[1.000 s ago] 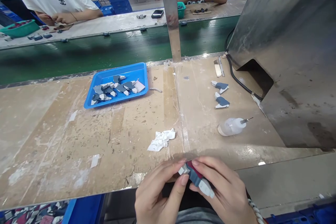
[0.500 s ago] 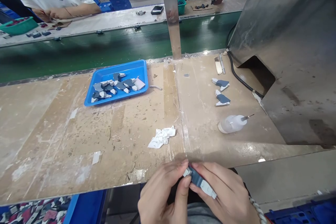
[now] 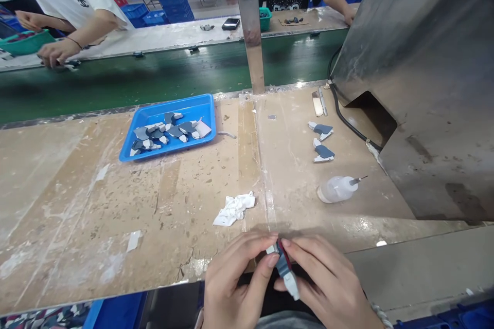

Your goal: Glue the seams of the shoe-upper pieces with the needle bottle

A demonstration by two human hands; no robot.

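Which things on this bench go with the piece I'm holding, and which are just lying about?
Likely belonging: blue-and-white piece between left hand and right hand; matching pieces in blue tray; two loose pieces; squeeze bottle.
Lying about: crumpled white cloth; black cable; phone on far bench.

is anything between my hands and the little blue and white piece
Nothing visible. The left hand and right hand both pinch the blue and white piece directly, bare fingers on it, over the near edge of the bench. The crumpled white cloth lies farther out, apart.
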